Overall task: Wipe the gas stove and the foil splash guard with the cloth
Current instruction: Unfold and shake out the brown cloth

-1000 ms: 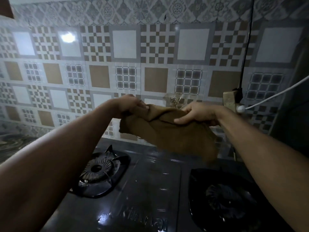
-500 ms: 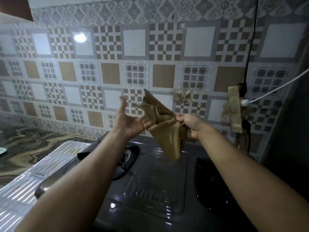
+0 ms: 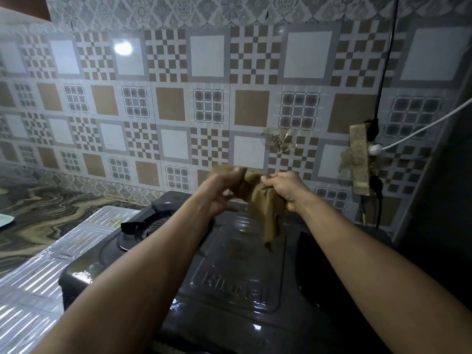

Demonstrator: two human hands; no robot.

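since the earlier frame our left hand (image 3: 219,192) has closed back onto the cloth (image 3: 258,200), where half a second ago it was spread open beside it; our right hand (image 3: 286,190) pinches the other end as before, so both hands now grip the cloth between them, held in the air above the back of the gas stove (image 3: 237,277) and touching nothing below. we judge that we are refolding it into a pad, and to do that well we should gather the loose tail that dangles toward the stove top, so a flat, firm face meets the surface. the cloth is a dull brown, thin and limp, bunched and creased between our fingers. the ribbed foil splash guard (image 3: 38,277) lies flat to the left of the stove, shiny, waiting for its turn.
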